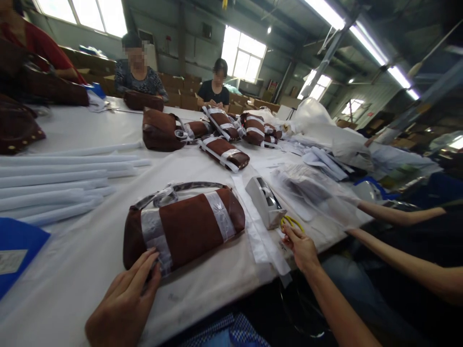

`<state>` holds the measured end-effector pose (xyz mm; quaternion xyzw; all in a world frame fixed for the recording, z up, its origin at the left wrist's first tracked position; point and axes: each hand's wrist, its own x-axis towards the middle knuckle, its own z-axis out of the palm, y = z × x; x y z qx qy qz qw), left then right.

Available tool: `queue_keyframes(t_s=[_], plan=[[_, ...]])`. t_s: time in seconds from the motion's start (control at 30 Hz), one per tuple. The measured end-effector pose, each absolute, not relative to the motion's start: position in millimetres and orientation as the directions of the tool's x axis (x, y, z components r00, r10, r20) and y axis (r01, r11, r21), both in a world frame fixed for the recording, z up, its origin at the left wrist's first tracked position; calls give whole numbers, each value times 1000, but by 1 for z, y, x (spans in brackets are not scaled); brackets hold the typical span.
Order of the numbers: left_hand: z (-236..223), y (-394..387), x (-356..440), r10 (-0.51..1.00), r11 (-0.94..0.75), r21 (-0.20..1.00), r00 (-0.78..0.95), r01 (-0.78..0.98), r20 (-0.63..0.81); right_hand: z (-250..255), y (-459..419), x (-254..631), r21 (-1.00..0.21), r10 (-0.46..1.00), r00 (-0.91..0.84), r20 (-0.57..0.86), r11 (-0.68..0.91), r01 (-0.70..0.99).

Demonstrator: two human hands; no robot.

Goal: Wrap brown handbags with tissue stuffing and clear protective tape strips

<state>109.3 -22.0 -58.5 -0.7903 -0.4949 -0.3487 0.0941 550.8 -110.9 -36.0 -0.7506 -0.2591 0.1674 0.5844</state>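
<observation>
Daylight glare from blown-out windows (244,54) and ceiling tubes (368,43), dim corners, stretched, blurry edges (faces pixelated).

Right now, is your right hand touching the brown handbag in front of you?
No, the right hand is at the yellow-handled tool, apart from the brown handbag.

A big white table (75,260) holds lots of things. A brown bag (191,229) with shiny bands (220,216) lies near the front — a pale box with a dark top (265,202) sits to its right, by flat white strips (261,246). Long white rolls (54,182) and a blue sheet (18,241) lie left — more brown bags (162,131) sit farther back.
</observation>
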Motion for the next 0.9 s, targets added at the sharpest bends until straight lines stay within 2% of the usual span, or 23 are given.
queue_keyframes(t_s=[0.13,0.2,0.27,0.33,0.37,0.4,0.47,0.53,0.6,0.67,0.7,0.73,0.8,0.83,0.9], plan=[[-56,-23,111,740,-471,217,248,855,625,-36,-119,564,-896,599,788,139,-264,358],[-54,-24,112,748,-454,219,236,864,620,-26,-128,566,-825,656,718,234,-256,504],[-51,-25,114,765,-408,215,204,887,611,-8,-137,563,-635,771,490,408,-146,759],[-47,-27,116,795,-342,224,154,913,586,15,-139,553,-319,851,111,513,69,945],[-44,-27,117,813,-311,240,127,920,568,27,-136,545,-179,854,-68,515,184,967],[-42,-28,118,831,-285,262,101,922,547,38,-131,535,-90,841,-204,501,285,954],[-37,-28,120,859,-254,324,58,911,509,58,-116,510,-18,788,-408,461,468,884],[-33,-28,120,885,-237,397,29,887,465,73,-96,480,-41,717,-557,420,628,777],[-32,-28,120,909,-229,476,11,849,417,83,-75,448,-148,647,-654,393,746,649],[-33,-27,119,925,-226,539,5,812,381,87,-57,418,-362,605,-695,388,794,488],[-33,-27,119,928,-229,562,4,795,373,86,-50,403,-503,610,-692,386,768,396],[-34,-26,119,930,-232,578,3,782,369,85,-43,389,-647,634,-672,382,703,295],[-35,-26,119,928,-239,598,0,765,372,79,-34,364,-882,731,-585,352,468,54],[-36,-26,119,926,-245,605,-3,758,378,76,-31,352,-943,788,-528,317,321,-86],[-38,-26,119,918,-256,614,-11,746,395,70,-27,331,-932,874,-435,216,51,-359]])
